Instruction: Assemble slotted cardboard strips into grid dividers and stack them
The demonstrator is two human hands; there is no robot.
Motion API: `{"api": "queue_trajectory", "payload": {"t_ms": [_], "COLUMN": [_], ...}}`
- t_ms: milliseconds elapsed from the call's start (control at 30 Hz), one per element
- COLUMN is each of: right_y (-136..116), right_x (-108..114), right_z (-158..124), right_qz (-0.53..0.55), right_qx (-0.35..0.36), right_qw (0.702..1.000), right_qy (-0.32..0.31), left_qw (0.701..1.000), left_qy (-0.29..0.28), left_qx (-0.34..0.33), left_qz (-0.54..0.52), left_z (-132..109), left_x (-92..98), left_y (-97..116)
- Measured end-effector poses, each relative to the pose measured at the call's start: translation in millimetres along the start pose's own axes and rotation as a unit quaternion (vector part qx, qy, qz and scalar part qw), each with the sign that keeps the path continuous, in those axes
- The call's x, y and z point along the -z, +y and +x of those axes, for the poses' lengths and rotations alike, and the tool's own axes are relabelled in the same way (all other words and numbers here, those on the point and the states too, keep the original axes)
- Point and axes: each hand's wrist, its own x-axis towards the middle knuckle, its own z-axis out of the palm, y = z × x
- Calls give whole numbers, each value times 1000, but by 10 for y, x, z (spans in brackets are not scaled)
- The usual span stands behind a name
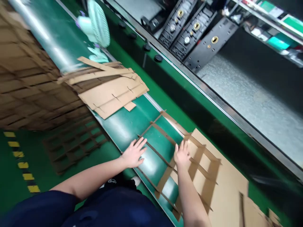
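A cardboard divider grid (163, 159) of interlocked strips stands on the green worktop (118, 126) in front of me. My left hand (133, 154) is at its left end, fingers spread over a crossing strip. My right hand (182, 154) rests on the grid's middle strips with the fingers apart and slightly bent. Whether either palm presses on the strips is hidden. The grid's right part lies over a flat cardboard sheet (232, 176).
A pile of slotted cardboard strips (113, 94) lies farther left on the worktop, before a mint-green fan (99, 28). Another divider grid (73, 145) is low at left, beside stacked cardboard (30, 78). Black panels (208, 44) stand across the metal-edged line.
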Motion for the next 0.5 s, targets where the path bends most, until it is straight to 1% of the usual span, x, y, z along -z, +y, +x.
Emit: {"api": "queue_trajectory", "payload": {"t_ms": [33, 100, 167, 200, 233, 267, 300, 367, 433, 500], "right_y": [-12, -37, -43, -28, 3, 47, 101, 223, 340, 428], "right_x": [-25, -56, -41, -17, 13, 43, 66, 76, 38, -22], "right_z": [-51, -91, -119, -156, -219, -307, -417, -673, -917, -1098], "right_qz": [-10, -14, 13, 32, 51, 66, 74, 75, 68, 66], "right_qx": [5, 13, 9, 8, 8, 11, 16, 18, 3, -10], "right_qw": [1000, 1000, 999, 998, 995, 993, 992, 992, 993, 991], "right_qy": [-12, 0, 41, 61, 80, 93, 101, 99, 98, 115], "left_qw": [1000, 1000, 998, 996, 993, 986, 974, 937, 902, 881], "left_qy": [-1, 14, 53, 79, 107, 134, 157, 183, 177, 154], "left_qx": [-6, -15, -4, 17, 52, 103, 162, 293, 386, 441], "left_qz": [-5, -18, -27, -25, -18, -6, 11, 45, 73, 79], "left_z": [-5, 5, 46, 79, 120, 171, 230, 348, 418, 404], "left_x": [3, 12, 60, 115, 194, 297, 416, 668, 888, 1038], "left_y": [19, 2, -140, -272, -448, -666, -922, -1505, -2087, -2555]}}
